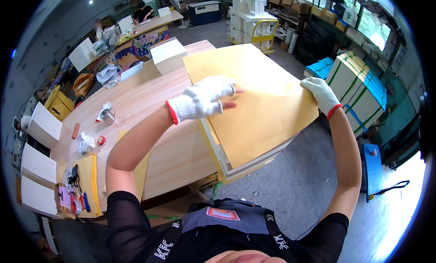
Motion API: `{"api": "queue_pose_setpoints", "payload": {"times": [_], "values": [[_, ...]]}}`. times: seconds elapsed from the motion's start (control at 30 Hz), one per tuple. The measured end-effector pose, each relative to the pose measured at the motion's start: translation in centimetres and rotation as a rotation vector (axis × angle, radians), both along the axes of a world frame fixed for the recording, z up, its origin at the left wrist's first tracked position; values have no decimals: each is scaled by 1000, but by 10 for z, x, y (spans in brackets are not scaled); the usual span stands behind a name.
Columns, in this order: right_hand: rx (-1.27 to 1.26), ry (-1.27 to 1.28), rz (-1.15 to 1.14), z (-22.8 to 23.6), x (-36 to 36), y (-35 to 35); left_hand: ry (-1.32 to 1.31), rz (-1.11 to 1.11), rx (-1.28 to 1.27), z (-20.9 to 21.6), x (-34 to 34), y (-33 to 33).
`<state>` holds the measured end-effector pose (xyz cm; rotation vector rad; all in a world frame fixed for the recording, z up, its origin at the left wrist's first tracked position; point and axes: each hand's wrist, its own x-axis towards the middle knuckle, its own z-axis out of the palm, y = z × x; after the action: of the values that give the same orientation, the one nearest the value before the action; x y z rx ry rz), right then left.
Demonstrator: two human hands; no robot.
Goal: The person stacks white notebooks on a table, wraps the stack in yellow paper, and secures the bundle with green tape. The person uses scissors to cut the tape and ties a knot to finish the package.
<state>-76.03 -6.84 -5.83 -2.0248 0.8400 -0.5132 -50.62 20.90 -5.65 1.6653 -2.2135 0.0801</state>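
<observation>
A large yellow-brown kraft paper sheet (pixel 268 122) lies over a stack of white paper (pixel 254 164) at the table's right end, its near edge skewed across the stack. My left hand (pixel 204 98), in a white knit glove with red cuff and some fingertips bare, is spread over the sheet's left half; it is slightly blurred, and I cannot tell if it presses down. At the sheet's right corner, my right hand (pixel 321 94), gloved the same way, pinches the edge between thumb and fingers. More yellow-brown paper (pixel 211 149) shows under the stack's left side.
Another white stack (pixel 168 56) stands on the wooden table (pixel 175 154). Farther left are a metal mug (pixel 108 116) and a tool box (pixel 75 199). Strapped bundles (pixel 359 88), a blue cart (pixel 373 172) and a yellow trolley (pixel 265 33) stand beyond. Two people sit at the back.
</observation>
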Motion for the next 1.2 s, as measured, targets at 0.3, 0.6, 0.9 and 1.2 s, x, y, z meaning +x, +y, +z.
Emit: {"api": "queue_pose_setpoints", "payload": {"times": [0.3, 0.6, 0.9, 1.2], "values": [[-234, 132, -27, -2, 0, 2, -20, 99, 83, -5, -12, 9], [-352, 78, 17, -1, -9, 4, 97, 78, 31, -13, -5, 14], [-454, 59, -92, 32, -24, 21, 8, 125, 102, -6, -17, 22], [-418, 328, 177, -12, -18, 53, -88, 171, 305, 0, -23, 20]]}}
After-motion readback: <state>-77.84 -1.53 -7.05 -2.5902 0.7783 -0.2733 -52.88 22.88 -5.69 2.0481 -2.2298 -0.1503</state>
